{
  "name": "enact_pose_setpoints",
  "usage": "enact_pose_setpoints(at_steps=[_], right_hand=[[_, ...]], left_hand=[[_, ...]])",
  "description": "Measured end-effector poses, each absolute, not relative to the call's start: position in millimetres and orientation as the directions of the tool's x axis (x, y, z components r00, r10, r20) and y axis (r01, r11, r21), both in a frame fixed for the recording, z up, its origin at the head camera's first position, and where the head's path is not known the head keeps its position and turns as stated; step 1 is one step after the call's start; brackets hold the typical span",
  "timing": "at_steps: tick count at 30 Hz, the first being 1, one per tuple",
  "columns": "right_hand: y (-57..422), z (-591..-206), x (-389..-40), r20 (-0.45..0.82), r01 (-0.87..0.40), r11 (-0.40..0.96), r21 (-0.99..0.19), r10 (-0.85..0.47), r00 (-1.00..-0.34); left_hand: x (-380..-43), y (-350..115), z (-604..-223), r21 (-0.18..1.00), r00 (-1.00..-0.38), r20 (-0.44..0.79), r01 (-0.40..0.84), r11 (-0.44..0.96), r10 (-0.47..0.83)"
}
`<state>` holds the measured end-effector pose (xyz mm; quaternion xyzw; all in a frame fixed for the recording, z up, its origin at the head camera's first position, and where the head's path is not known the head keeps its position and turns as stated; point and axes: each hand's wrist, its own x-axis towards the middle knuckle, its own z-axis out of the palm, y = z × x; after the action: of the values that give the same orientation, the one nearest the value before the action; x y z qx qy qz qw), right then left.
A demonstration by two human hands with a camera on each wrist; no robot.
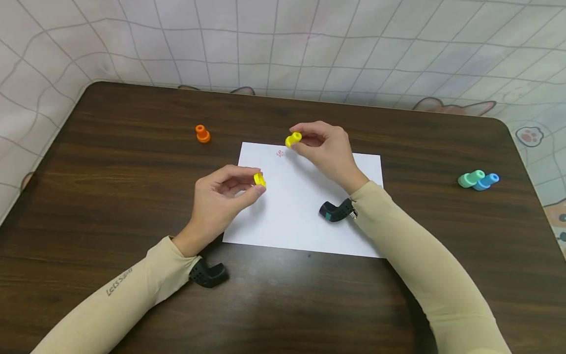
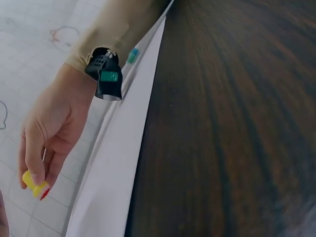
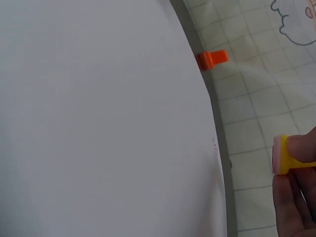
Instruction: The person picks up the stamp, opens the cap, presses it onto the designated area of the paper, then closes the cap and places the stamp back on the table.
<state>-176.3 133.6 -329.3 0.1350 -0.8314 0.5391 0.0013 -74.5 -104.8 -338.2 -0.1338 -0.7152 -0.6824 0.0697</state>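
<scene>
left sleeve [image 1: 121,296]: dark lettering [image 1: 119,281], apparently "Lets…", rest blurred | paper [image 1: 289,211]: red mark [image 1: 280,154], illegible

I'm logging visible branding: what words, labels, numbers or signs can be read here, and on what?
"Lets s…" on the left sleeve; its last letters are too blurred to read.
Red mark on the white paper: too small to read.
No other writing is readable.

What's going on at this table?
A person's right hand grips a small yellow stamp, and the left hand pinches a yellow cap, both above white paper. A small red print marks the paper near its far edge. An orange stamp sits off left; green and blue stamps sit together off right.
</scene>
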Motion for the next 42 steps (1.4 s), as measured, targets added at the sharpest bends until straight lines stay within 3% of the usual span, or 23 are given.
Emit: enact_pose_setpoints(at_steps=[15, 42], right_hand=[[129.4, -330.7, -186.0, 0.026, -0.173, 0.553, -0.815, -0.264, -0.964], [129.8, -332.7, -184.9, -0.033, -0.13, 0.612, -0.78, -0.247, -0.969]], left_hand=[[-73.1, -104.1, -341.7, 0.965, -0.959, 0.255, 0.26, 0.021, 0.123], [-73.2, -102.1, -343.7, 0.966, -0.959, 0.252, 0.257, 0.024, 0.133]])
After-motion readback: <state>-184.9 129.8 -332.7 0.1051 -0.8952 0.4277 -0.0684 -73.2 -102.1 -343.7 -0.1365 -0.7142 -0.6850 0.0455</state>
